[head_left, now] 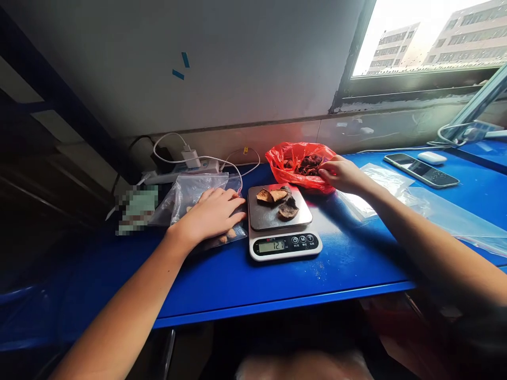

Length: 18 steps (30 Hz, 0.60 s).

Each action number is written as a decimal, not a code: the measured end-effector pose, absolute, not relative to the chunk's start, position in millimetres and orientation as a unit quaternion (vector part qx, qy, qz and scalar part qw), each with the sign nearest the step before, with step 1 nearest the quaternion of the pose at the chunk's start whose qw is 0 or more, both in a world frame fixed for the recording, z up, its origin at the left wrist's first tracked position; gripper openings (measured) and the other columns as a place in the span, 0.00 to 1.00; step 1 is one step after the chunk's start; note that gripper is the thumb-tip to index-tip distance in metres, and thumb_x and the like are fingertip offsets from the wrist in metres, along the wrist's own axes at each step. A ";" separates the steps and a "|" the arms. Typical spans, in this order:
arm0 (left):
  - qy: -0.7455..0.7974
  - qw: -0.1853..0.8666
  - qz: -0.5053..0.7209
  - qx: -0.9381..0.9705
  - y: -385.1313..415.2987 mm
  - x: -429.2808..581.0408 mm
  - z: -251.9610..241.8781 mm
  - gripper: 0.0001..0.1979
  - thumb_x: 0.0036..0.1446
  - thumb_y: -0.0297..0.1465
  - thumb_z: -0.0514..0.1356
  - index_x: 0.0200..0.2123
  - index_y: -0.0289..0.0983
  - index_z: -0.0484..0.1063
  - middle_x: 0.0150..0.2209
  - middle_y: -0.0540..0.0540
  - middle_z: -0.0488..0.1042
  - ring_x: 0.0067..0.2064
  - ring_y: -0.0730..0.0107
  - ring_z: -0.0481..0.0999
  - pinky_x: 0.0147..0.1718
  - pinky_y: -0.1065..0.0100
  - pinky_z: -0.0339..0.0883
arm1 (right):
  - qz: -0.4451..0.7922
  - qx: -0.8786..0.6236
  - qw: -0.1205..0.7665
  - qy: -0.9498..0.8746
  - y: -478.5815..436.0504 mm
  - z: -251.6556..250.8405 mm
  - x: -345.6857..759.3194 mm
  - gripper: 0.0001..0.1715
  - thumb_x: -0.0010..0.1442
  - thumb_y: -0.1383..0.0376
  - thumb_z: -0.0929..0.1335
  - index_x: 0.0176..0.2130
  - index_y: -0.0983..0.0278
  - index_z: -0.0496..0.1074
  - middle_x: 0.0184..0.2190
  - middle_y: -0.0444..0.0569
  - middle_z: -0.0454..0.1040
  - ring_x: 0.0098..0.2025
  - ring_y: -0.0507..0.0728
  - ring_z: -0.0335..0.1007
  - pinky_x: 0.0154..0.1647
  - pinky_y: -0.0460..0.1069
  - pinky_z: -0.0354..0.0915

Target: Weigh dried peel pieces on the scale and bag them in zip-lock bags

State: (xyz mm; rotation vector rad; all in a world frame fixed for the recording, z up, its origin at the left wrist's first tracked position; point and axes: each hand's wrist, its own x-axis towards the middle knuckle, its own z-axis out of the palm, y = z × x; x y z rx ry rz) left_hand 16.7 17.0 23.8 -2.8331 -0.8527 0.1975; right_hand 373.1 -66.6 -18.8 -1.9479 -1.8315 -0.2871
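Note:
My left hand lies flat with fingers spread on a clear zip bag that has light brown pieces inside. Beside it stands a small white kitchen scale, its display reading 12.1. Several curled pieces of dried citrus peel, brown and dark, rest on the scale's metal plate. Behind the scale sits an open red plastic bag holding more dark dried peel. At that bag's right side, my right hand has its fingers pinched together over the rim; what is between them is hidden.
Clear plastic bags lie at the right, near a phone and a white earbud case. A power strip with a charger and loose cables runs along the wall. The blue table's front edge is near me.

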 end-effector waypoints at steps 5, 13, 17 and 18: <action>-0.288 0.085 0.063 -0.952 17.0 16.5 24.0 0.21 0.66 0.38 0.49 0.57 0.40 0.70 0.58 0.42 0.69 0.57 0.52 0.66 0.59 0.51 0.58 | -0.133 -0.687 0.269 -0.662 -74.4 -5.6 354.1 0.14 0.59 0.62 0.63 0.30 0.64 0.75 0.32 0.56 0.74 0.35 0.59 0.67 0.37 0.54 0.63; -0.275 0.072 0.033 -0.958 19.7 15.1 21.8 0.20 0.64 0.38 0.50 0.53 0.39 0.73 0.55 0.40 0.71 0.55 0.49 0.68 0.57 0.48 0.59 | -0.072 -0.609 0.347 -0.709 -87.1 15.7 261.7 0.13 0.59 0.55 0.68 0.39 0.61 0.72 0.35 0.51 0.78 0.43 0.62 0.67 0.46 0.58 0.62; -0.281 0.075 0.041 -0.956 20.1 15.5 22.1 0.21 0.64 0.38 0.50 0.55 0.39 0.72 0.55 0.41 0.70 0.55 0.49 0.68 0.57 0.49 0.58 | -0.063 -0.622 0.303 -0.719 -86.0 15.6 246.8 0.16 0.57 0.52 0.69 0.38 0.60 0.71 0.37 0.52 0.77 0.48 0.65 0.64 0.49 0.61 0.59; -0.281 0.075 0.044 -0.956 19.7 15.5 22.4 0.21 0.64 0.38 0.50 0.55 0.39 0.72 0.56 0.41 0.70 0.55 0.49 0.67 0.57 0.49 0.58 | -0.063 -0.622 0.289 -0.725 -85.8 15.5 245.6 0.16 0.56 0.52 0.69 0.39 0.60 0.72 0.38 0.52 0.76 0.48 0.65 0.63 0.49 0.61 0.58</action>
